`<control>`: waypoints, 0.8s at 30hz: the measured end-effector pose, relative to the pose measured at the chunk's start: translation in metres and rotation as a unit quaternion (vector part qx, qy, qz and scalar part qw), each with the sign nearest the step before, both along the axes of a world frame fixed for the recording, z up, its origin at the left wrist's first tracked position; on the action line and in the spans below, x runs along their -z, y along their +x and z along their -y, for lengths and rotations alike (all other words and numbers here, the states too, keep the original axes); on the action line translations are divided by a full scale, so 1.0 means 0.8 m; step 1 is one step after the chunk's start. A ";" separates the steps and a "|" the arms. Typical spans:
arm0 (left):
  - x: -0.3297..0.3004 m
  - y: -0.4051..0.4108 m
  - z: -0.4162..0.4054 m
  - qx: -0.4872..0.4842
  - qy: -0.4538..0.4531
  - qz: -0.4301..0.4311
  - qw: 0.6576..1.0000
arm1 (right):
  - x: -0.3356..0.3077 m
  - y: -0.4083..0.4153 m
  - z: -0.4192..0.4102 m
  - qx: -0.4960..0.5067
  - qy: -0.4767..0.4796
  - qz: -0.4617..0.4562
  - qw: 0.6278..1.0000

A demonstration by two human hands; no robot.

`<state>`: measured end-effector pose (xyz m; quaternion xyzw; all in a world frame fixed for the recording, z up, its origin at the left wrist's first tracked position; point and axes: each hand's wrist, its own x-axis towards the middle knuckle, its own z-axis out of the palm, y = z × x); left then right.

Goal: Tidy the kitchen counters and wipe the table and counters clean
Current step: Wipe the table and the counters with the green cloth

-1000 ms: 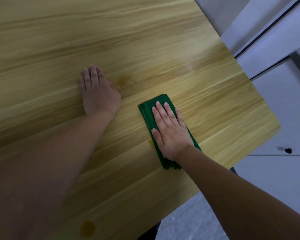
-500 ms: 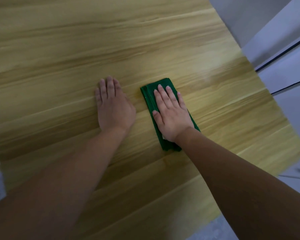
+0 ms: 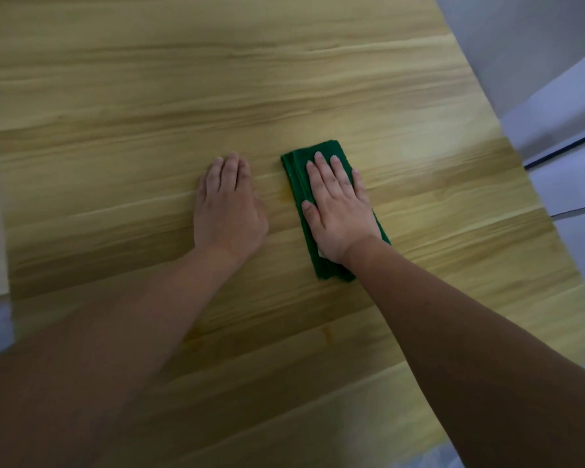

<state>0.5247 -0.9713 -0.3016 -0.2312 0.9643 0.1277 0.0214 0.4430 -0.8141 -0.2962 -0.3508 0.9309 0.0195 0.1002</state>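
Both hands lie flat on the table: the right hand, fingers straight, presses the folded green cloth, and the left hand rests just left of the cloth on bare wood. Wiping is under way, I judge; next the cloth needs firm pressure across unwiped wood.

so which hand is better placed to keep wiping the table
Right. The right hand lies flat with straight fingers on the folded green cloth, pressing it to the wooden table. The left hand rests bare on the wood beside the cloth, not touching it.
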 end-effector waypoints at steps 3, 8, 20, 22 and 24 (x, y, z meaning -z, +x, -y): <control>-0.004 0.010 0.029 0.017 -0.037 0.017 0.999 | 0.000 0.000 -0.001 -0.003 0.000 -0.004 1.000; 0.003 0.024 0.049 0.054 -0.043 0.027 0.997 | 0.003 -0.001 0.002 -0.010 0.004 -0.009 1.000; 0.005 0.026 0.053 0.050 -0.015 -0.008 0.999 | 0.002 0.013 0.018 0.003 0.010 -0.002 1.000; 0.007 0.025 0.053 0.052 -0.015 -0.007 0.999 | 0.001 0.021 0.028 -0.009 0.006 -0.001 1.000; 0.007 0.026 0.053 0.052 -0.014 -0.008 0.999 | 0.001 0.026 0.034 -0.017 0.004 -0.005 1.000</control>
